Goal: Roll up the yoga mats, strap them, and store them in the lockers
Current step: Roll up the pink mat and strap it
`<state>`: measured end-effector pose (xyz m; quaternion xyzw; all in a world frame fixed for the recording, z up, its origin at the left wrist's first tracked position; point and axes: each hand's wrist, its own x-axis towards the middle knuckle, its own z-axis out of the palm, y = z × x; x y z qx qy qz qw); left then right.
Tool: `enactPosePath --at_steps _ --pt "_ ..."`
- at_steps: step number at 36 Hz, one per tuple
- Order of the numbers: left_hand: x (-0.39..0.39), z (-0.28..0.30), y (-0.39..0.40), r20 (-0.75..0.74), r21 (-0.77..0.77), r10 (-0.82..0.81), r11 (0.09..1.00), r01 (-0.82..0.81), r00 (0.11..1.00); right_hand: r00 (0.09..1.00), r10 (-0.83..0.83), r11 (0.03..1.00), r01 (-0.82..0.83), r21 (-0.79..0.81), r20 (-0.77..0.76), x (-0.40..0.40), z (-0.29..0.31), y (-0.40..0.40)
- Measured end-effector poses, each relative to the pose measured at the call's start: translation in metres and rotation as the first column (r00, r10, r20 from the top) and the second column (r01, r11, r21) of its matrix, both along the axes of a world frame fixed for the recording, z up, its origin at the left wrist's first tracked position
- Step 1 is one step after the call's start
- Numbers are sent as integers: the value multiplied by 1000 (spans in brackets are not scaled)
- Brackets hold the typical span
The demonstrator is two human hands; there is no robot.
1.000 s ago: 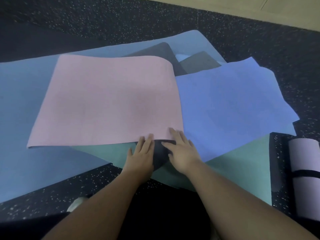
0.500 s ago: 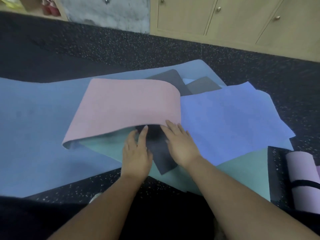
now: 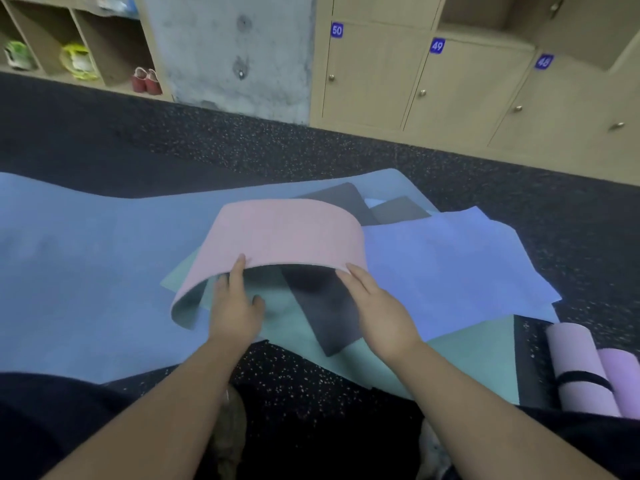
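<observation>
A pink yoga mat (image 3: 287, 233) lies on a pile of flat mats, its near edge lifted and curled over away from me. My left hand (image 3: 235, 306) and my right hand (image 3: 381, 306) have straight fingers touching that raised edge from below, left and right. Under the curl show a green mat (image 3: 467, 362) and a dark grey mat (image 3: 325, 306). A periwinkle mat (image 3: 450, 265) lies to the right and a large blue mat (image 3: 86, 271) to the left. At the far right sits a rolled pink mat (image 3: 575, 362) with a black strap, next to a rolled purple mat (image 3: 623, 375).
Wooden lockers (image 3: 363, 81) numbered 50, 49 and 48 line the back wall, doors closed, with an open compartment (image 3: 485, 12) above. A shoe shelf (image 3: 69, 46) stands at the back left beside a concrete pillar (image 3: 235, 53). Speckled black floor (image 3: 311, 375) surrounds the mats.
Both hands pushed the pink mat's near edge up and away, so it now arches over. More green and dark mat is uncovered. The view tilted up to show the lockers.
</observation>
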<state>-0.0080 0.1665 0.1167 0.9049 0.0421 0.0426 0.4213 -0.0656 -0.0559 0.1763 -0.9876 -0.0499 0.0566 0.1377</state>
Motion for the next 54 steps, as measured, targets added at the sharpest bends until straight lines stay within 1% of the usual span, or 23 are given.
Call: enactPosePath --at_steps 2,3,6,11,13,16,17,19,22,27,32,36,39,40,42,43,44,46,50,54 --pt "-1 4 2 10 80 -6 997 6 1000 1000 4 1000 -4 -5 -3 -8 3 2" --pt "-2 8 3 11 95 2 995 -3 1000 1000 0 1000 0 0 -1 -12 5 3" --pt "-4 26 2 44 91 25 995 -29 999 1000 -26 999 26 26 3 -22 8 5" --pt "-1 70 2 149 117 -16 993 -2 989 997 -71 995 72 69 -9 -33 16 10" --pt "0 91 3 174 146 -36 989 10 984 996 -83 990 82 116 8 -33 17 15" --pt "4 124 2 214 180 -74 983 35 974 996 -73 957 58 283 46 -31 21 24" --pt "5 133 1 226 193 -86 980 42 970 997 -59 955 41 295 53 -31 22 27" --pt "10 148 -1 243 216 -110 975 57 964 997 -61 964 44 263 56 -31 25 32" --pt "17 164 -5 257 263 -161 961 91 953 997 -63 962 48 270 50 -31 27 39" --pt "30 180 -20 222 334 -266 925 183 938 997 -48 948 27 316 60 -27 27 40" --pt "47 202 -49 225 401 -339 887 230 913 994 37 910 -77 408 105 -22 34 43" --pt "60 214 -76 262 457 -384 858 236 886 995 -26 869 -25 494 97 -14 37 41" --pt "71 211 -94 190 492 -443 815 305 876 989 -116 809 40 586 94 -5 26 32" --pt "74 206 -99 139 512 -485 781 357 863 982 -167 777 77 625 87 -2 21 27" --pt "77 191 -108 24 562 -571 687 461 821 963 -271 682 185 708 10 2 15 14" --pt "77 180 -112 -24 580 -596 645 497 803 956 -292 666 217 714 -18 4 12 9" --pt "75 168 -114 -60 589 -609 617 521 791 953 -303 674 234 701 -27 4 9 4" --pt "69 141 -115 -108 571 -618 602 558 779 941 -338 678 258 688 -21 6 -2 -7" --pt "49 80 -102 -248 492 -593 604 627 766 889 -445 596 381 706 -104 20 -25 -31" --pt "31 22 -78 -416 411 -551 595 690 723 846 -511 556 460 692 -152 28 -33 -48"
